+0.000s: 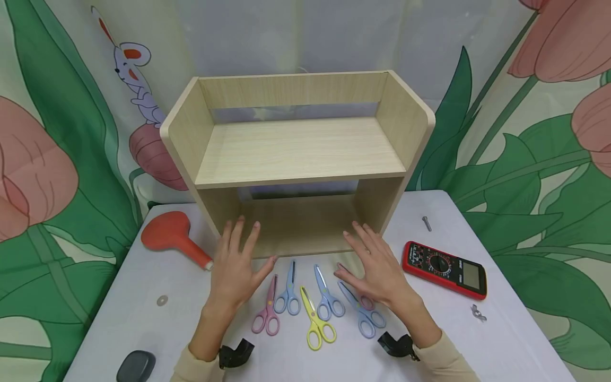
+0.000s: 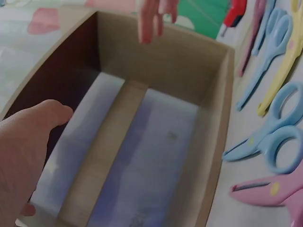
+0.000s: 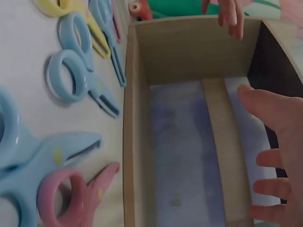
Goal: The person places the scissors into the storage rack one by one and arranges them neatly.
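A pale wooden two-tier shelf (image 1: 300, 151) stands upright at the back of the white table. My left hand (image 1: 233, 273) is in front of its lower left side, fingers spread and holding nothing. On the opposite side, my right hand (image 1: 377, 265) has its fingers extended, also holding nothing. Between the hands lie several scissors: a pink pair (image 1: 269, 307), a yellow pair (image 1: 312, 315) and blue pairs (image 1: 326, 294). Another pink pair (image 1: 367, 303) is partly hidden beneath the right hand. Both wrist views look into the shelf's lower compartment, with its rear slat (image 3: 229, 146).
A red multimeter (image 1: 444, 269) lies at right, with a bolt (image 1: 427, 223) behind it and a wing nut (image 1: 478, 313) in front. At left are an orange-red tool with a handle (image 1: 169, 232), a washer (image 1: 162, 300) and a dark rounded object (image 1: 136, 366).
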Action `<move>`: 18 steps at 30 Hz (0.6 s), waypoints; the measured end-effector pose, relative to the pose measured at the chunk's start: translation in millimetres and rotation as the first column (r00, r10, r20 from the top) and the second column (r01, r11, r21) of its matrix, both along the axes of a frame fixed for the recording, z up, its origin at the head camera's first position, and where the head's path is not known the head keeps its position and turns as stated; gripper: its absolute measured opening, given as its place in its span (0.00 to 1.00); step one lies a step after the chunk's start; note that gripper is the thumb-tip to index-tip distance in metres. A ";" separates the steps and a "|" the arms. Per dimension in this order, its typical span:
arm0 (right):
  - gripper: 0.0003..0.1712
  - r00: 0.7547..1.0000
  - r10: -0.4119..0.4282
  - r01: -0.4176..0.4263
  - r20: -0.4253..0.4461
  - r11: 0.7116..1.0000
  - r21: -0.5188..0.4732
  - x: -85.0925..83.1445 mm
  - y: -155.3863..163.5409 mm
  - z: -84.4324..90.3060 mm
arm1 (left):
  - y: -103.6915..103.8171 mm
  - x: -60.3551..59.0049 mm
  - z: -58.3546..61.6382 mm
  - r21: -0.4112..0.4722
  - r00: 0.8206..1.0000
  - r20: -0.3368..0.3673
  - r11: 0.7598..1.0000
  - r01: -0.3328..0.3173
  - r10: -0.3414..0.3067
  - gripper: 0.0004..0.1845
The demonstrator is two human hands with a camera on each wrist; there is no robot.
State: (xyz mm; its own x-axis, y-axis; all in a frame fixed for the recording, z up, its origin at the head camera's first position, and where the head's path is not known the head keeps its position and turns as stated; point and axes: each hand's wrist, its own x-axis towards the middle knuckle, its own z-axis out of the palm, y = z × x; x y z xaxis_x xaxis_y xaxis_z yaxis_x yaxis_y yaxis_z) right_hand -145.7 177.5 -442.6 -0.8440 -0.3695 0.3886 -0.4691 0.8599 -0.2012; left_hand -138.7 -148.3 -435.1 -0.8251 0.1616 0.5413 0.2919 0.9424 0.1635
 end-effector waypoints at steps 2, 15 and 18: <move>0.51 1.000 -0.004 0.004 0.018 1.000 -0.025 -0.4 5.0 1.1 | -4.8 -1.0 1.3 0.035 0.999 -0.034 0.999 -0.005 0.006 0.44; 0.54 0.977 0.007 0.010 0.212 0.997 -0.082 11.2 34.7 -17.0 | -32.8 -1.1 10.1 0.233 0.964 -0.249 0.972 -0.029 0.089 0.36; 0.59 0.949 -0.001 0.028 0.315 0.996 -0.080 15.4 41.0 -27.2 | -38.9 -2.9 10.8 0.282 0.954 -0.272 0.958 -0.044 0.124 0.30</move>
